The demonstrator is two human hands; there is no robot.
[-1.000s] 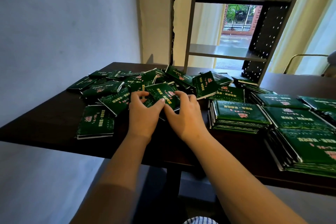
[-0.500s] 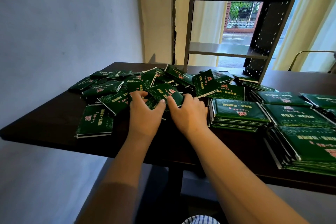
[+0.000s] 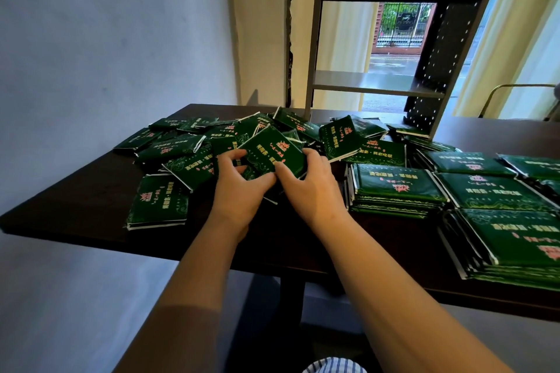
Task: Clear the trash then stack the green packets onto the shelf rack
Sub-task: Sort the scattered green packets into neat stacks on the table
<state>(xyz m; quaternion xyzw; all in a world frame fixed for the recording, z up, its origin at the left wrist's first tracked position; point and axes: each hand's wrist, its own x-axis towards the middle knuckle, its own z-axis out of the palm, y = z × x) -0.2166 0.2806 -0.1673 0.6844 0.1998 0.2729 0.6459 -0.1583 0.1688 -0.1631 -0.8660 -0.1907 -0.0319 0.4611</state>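
Green packets (image 3: 169,148) heaped loose across left half of dark table (image 3: 75,200), left hand (image 3: 239,188) and right hand (image 3: 312,188) both curled round one tilted bundle (image 3: 272,151) of packets at heap's near edge, squared stacks (image 3: 397,188) further right, shelf rack (image 3: 363,82) upright on table's far side.

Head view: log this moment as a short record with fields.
left hand: grips the held packets from their left side
right hand: grips the same bundle from the right side
loose pile: scattered green packets on the left half of the table
neat stacks: on the table's right side
shelf rack: stands at the table's far edge
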